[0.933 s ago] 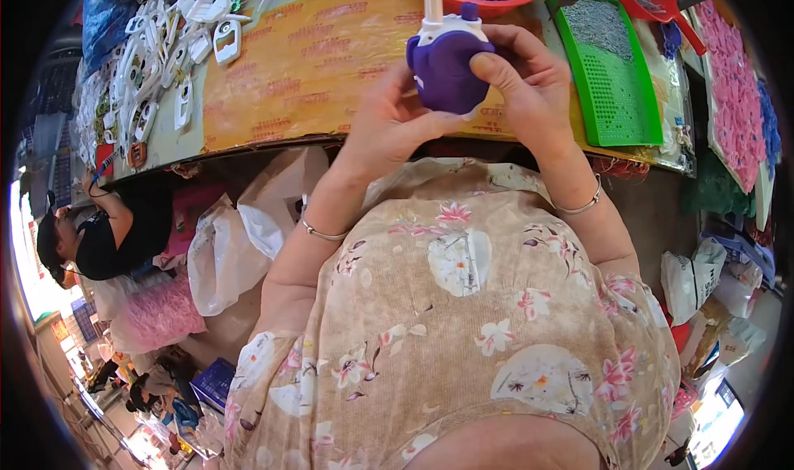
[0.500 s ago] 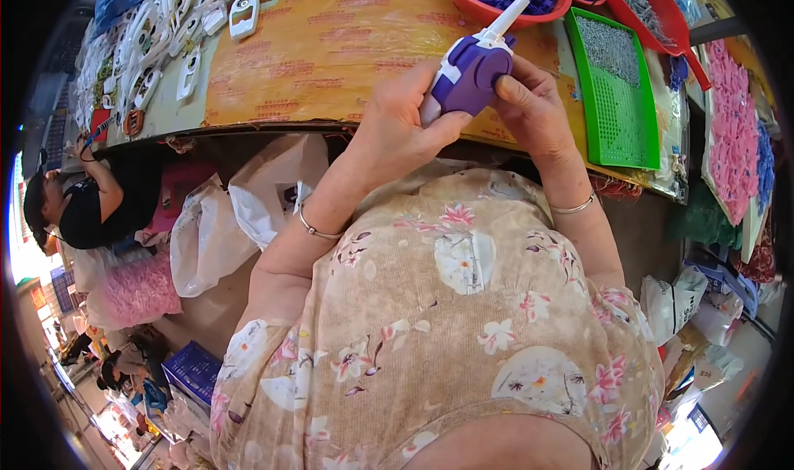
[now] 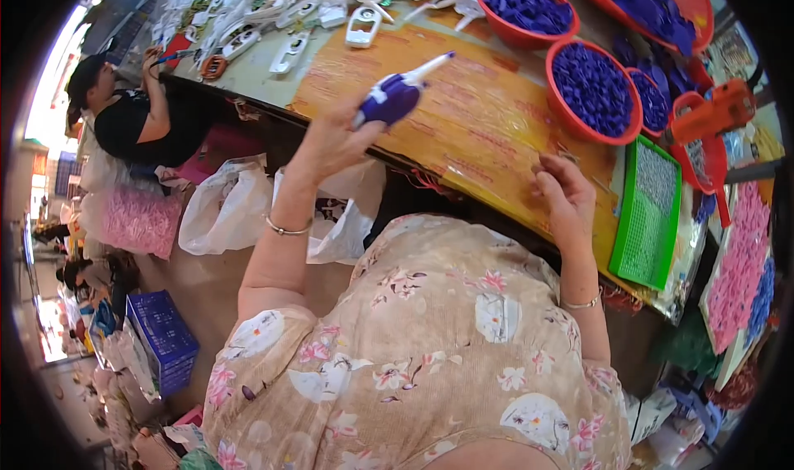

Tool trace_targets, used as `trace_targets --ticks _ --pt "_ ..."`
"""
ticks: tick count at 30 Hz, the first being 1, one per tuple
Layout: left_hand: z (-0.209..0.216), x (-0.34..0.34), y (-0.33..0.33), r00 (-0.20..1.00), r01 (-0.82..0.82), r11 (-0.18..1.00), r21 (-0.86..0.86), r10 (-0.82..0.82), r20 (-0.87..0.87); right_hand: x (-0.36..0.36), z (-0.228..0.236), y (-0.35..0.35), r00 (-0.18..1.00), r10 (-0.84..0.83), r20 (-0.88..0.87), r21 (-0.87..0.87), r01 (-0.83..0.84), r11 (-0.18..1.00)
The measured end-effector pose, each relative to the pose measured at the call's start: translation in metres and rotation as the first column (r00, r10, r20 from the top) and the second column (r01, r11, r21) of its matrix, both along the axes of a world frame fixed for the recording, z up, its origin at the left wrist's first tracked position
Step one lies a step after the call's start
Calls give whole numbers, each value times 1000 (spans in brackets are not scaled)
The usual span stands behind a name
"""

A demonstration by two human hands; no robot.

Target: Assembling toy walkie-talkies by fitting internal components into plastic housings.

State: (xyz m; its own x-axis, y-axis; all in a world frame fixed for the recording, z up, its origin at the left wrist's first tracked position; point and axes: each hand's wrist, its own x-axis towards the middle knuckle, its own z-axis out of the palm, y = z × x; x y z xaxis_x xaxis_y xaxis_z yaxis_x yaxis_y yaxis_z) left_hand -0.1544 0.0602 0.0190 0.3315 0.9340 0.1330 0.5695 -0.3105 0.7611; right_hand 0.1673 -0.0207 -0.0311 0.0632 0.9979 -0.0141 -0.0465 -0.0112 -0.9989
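Observation:
A purple and white plastic device (image 3: pixel 393 100) with a long white stem tipped in purple is gripped by my left hand (image 3: pixel 332 139), above the near left part of the tan-covered work surface (image 3: pixel 475 110). Its kind is not clear to me. Over the front edge on the right hovers my right hand (image 3: pixel 566 195), its fingers loosely bent and apart, with nothing in them. Close to that hand stands a green perforated tray (image 3: pixel 622 259) with small metal screws in its far half.
Red bowls (image 3: pixel 556 110) of purple parts stand beyond my right hand, near an orange power tool (image 3: pixel 713 112). White plastic housings (image 3: pixel 364 27) are heaped at the far left. White bags (image 3: pixel 223 213) sit below the table edge. Another person (image 3: pixel 132 127) works at left.
My right hand has let go of the device and moved away to the right and nearer. My left hand has carried the device leftward. The view has turned, showing more bowls.

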Motion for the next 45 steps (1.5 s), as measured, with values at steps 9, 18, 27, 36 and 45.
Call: trace_targets --ticks 9,18,27,36,45 --pt "1 -40 15 538 -184 914 362 402 -741 -7 -10 -4 994 -21 103 23 19 1000" --pt "-13 -10 163 745 -172 959 223 275 -608 -9 -10 -5 981 -13 192 26 8 1000" --pt "-44 10 220 731 -312 933 176 355 -583 -9 -7 -3 989 -8 149 -53 16 998" --pt "-40 14 208 975 -221 970 104 223 -5 -7 -7 -1 981 38 190 -52 -28 998" --pt "56 -11 219 554 167 984 -62 -41 832 -6 -8 -2 992 44 120 -74 -36 997"
